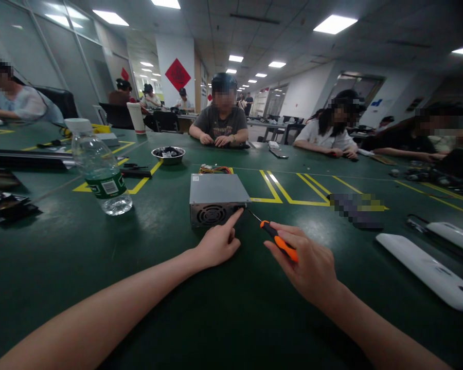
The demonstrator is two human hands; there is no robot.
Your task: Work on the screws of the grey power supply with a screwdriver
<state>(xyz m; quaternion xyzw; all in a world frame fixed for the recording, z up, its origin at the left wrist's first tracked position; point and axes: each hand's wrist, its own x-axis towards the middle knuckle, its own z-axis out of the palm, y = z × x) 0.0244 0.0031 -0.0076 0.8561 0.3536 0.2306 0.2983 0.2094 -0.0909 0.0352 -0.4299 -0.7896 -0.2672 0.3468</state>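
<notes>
A grey metal power supply box (216, 198) with a fan grille on its near face lies on the green table (170, 313). My left hand (218, 242) has its forefinger stretched out onto the box's near right corner, the other fingers curled with nothing in them. My right hand (308, 264) is closed round an orange and black screwdriver (280, 240), whose thin tip points at that same corner, close to the forefinger.
A plastic water bottle (100, 169) stands left of the box. A metal bowl (168, 153) of small parts sits behind it. White plastic covers (428, 270) lie at the right. Several other people sit along the far and right sides of the table.
</notes>
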